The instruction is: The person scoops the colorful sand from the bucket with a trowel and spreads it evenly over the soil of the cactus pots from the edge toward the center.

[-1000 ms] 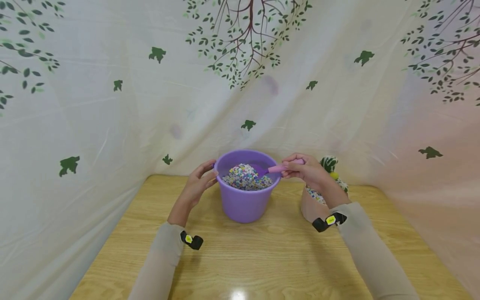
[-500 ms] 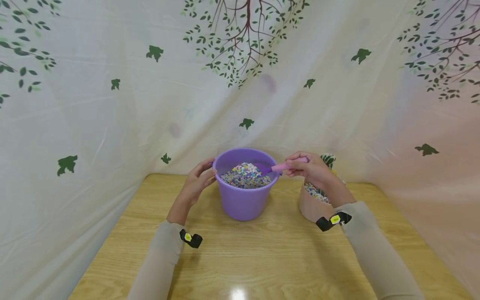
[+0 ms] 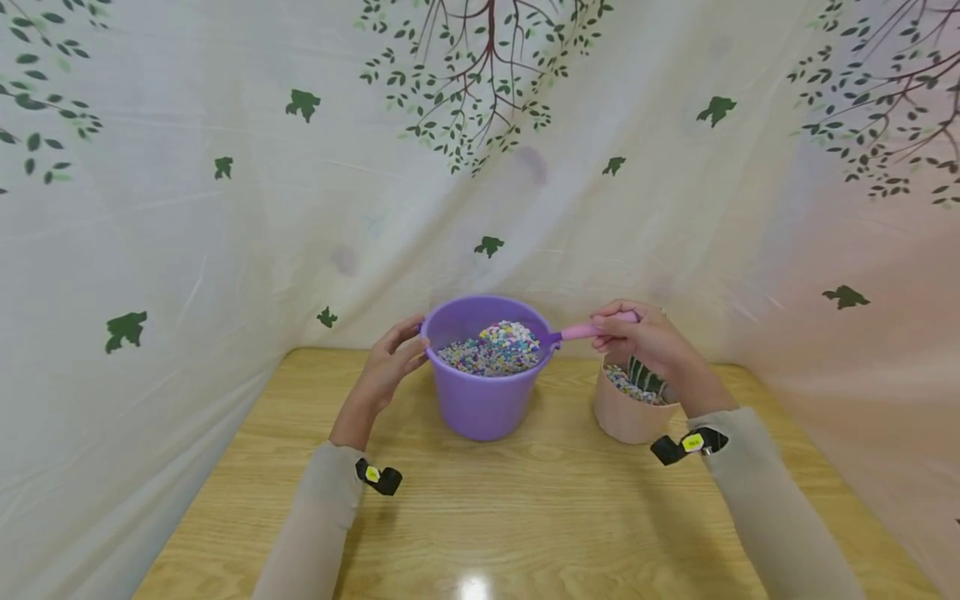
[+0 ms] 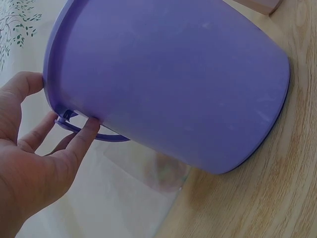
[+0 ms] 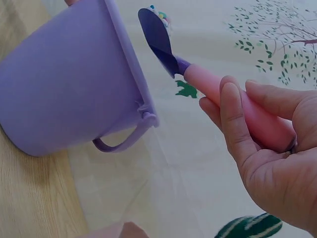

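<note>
My left hand [image 3: 386, 364] holds the rim of a purple bucket [image 3: 483, 404] at its left side, by the handle lug. In the left wrist view, thumb and fingers [image 4: 85, 135] touch the bucket around that lug. My right hand [image 3: 637, 340] grips the pink handle of a small trowel [image 3: 585, 331] with a purple blade. The blade, heaped with multicolored pebbles [image 3: 512, 335], is raised at the bucket's right rim. More pebbles [image 3: 472, 357] fill part of the bucket. In the right wrist view, the blade's dark back [image 5: 157, 37] shows, tilted above the rim.
A beige pot [image 3: 630, 417] with pebbles and a green striped plant [image 3: 643, 379] stands right of the bucket, partly covered by my right hand and forearm. Everything stands on a wooden table [image 3: 480, 517]. A leaf-printed cloth [image 3: 570, 225] hangs close behind.
My right hand has moved right with the loaded trowel, bringing the heap from the bucket's middle to its right rim. My left hand stays on the bucket.
</note>
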`<state>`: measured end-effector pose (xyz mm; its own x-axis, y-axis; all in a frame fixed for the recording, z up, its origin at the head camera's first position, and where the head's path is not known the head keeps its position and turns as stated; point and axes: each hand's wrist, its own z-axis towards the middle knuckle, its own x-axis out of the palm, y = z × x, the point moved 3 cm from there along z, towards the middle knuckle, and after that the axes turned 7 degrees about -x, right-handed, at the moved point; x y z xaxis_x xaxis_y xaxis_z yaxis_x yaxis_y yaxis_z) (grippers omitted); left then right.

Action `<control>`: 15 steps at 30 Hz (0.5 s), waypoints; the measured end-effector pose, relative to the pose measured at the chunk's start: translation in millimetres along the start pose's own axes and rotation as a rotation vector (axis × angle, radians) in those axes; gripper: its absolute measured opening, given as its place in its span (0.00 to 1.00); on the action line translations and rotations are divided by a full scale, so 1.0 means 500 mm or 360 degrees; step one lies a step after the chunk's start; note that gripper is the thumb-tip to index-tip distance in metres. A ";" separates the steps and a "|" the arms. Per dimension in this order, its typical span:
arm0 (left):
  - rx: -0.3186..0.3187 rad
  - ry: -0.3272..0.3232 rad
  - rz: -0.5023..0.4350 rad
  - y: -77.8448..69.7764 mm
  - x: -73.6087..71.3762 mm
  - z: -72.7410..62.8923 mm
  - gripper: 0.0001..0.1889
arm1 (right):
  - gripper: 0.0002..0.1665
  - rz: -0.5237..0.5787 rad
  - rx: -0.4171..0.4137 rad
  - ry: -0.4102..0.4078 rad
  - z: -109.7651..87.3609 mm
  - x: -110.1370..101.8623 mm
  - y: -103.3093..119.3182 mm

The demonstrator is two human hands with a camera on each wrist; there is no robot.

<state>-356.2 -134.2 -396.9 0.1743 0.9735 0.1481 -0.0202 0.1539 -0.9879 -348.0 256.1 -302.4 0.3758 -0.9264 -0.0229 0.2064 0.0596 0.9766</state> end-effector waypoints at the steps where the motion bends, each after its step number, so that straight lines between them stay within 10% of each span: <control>1: -0.0001 0.0000 -0.0002 0.000 0.000 0.000 0.30 | 0.12 0.0001 -0.0011 0.0011 -0.003 -0.004 0.003; 15: -0.0007 -0.0039 -0.0025 -0.001 0.007 0.001 0.31 | 0.16 0.0025 -0.0088 0.0056 -0.064 -0.076 0.033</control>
<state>-356.1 -131.1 -395.8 0.1504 0.9748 0.1647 -0.0134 0.1686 -0.9856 -329.8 304.2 -292.3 0.4105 -0.9117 -0.0162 0.2496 0.0952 0.9637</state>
